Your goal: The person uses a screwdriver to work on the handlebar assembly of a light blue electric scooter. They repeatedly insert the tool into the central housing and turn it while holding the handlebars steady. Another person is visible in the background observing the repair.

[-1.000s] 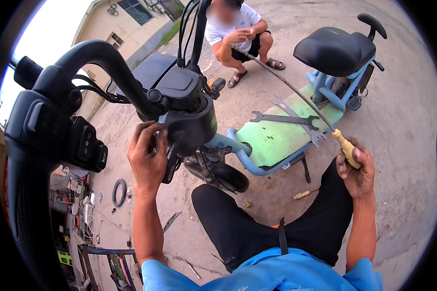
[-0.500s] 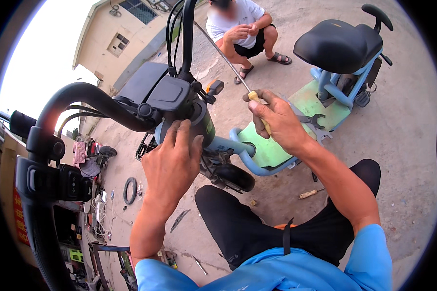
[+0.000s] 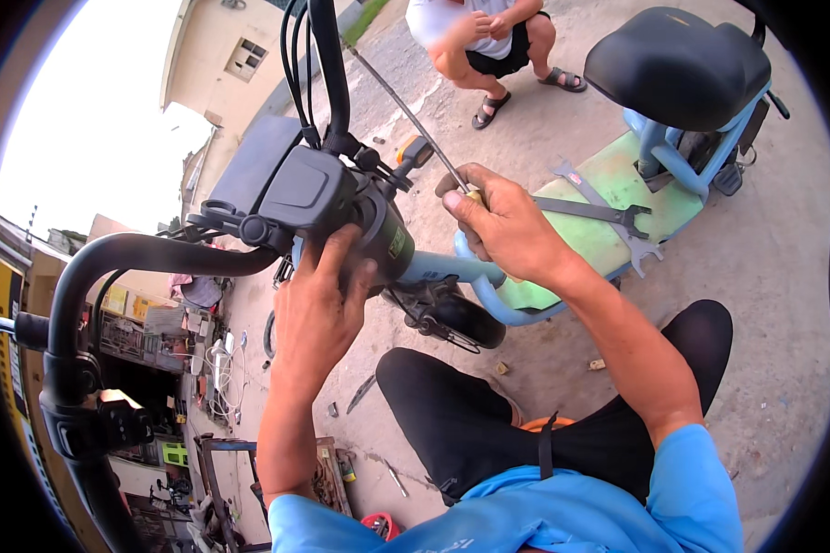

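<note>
Here, the left hand [image 3: 318, 309] is pressing open-fingered on the scooter's black headlight housing [image 3: 378, 235], probably rigid plastic, while the right hand [image 3: 503, 226], just right, is clamping a long screwdriver [image 3: 406, 115], stiff, light, best gripped by the handle.

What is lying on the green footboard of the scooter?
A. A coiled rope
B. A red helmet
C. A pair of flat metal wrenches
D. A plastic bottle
C. Two flat grey wrenches lie crossed on the green footboard of the scooter, just beyond the right hand, which grips a long screwdriver; no helmet, rope or bottle is on it.
</note>
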Tool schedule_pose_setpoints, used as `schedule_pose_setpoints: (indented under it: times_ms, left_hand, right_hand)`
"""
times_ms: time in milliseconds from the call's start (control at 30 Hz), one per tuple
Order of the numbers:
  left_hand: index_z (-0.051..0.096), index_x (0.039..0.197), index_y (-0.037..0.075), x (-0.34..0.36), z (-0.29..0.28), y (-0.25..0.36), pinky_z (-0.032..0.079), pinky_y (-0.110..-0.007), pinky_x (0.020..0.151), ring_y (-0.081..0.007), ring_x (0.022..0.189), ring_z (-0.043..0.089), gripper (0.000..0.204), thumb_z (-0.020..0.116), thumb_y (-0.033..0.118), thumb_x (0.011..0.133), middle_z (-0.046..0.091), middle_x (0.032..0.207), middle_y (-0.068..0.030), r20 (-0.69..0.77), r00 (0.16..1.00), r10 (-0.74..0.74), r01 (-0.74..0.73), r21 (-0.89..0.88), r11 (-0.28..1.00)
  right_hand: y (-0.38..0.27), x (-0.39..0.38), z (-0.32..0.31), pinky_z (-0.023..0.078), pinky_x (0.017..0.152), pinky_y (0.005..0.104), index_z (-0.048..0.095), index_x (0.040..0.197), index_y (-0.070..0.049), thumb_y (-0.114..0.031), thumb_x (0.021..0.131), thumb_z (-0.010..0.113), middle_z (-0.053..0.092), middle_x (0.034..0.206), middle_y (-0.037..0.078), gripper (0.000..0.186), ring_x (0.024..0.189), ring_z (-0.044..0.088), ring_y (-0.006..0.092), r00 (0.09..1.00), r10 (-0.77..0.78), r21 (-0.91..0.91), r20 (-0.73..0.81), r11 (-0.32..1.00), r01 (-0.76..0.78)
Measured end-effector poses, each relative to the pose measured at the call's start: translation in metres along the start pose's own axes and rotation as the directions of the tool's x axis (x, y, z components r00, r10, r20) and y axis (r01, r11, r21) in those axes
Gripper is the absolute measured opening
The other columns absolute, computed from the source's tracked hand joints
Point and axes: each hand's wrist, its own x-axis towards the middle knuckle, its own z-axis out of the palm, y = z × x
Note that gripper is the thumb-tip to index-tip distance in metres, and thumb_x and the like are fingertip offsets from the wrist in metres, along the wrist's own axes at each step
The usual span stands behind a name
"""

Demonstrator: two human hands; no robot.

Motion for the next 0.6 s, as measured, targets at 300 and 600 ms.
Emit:
schedule_pose_setpoints:
  times_ms: [300, 600]
  left_hand:
    - [0.062, 0.128, 0.016, -0.004, 0.019, -0.012, 0.056, -0.042, 0.062, -0.0337, 0.077, 0.071, 0.041, 0.076, 0.023, 0.091, 0.067, 0.118, -0.0134, -0.099, 0.995, 0.007, 0.009, 0.165, 0.986]
    - [0.068, 0.123, 0.010, -0.017, 0.022, -0.039, 0.056, -0.038, 0.058, -0.0302, 0.071, 0.073, 0.044, 0.082, 0.026, 0.085, 0.070, 0.107, -0.0141, -0.365, 0.924, 0.112, -0.055, 0.164, 0.985]
  right_hand:
    - [-0.019, -0.003, -0.018, 0.048, 0.080, 0.0541, 0.063, 0.115, 0.001, -0.021, 0.101, 0.056, 0.067, 0.087, 0.025, 0.026, 0.087, 0.066, 0.0461, 0.984, -0.160, -0.545, -0.076, 0.833, 0.094]
    - [-0.070, -0.059, -0.090, 0.051, 0.071, 0.0461, 0.071, 0.097, -0.005, -0.023, 0.095, 0.066, 0.066, 0.091, 0.013, 0.018, 0.081, 0.067, 0.0370, 0.849, -0.513, -0.963, -0.125, 0.270, 0.021]
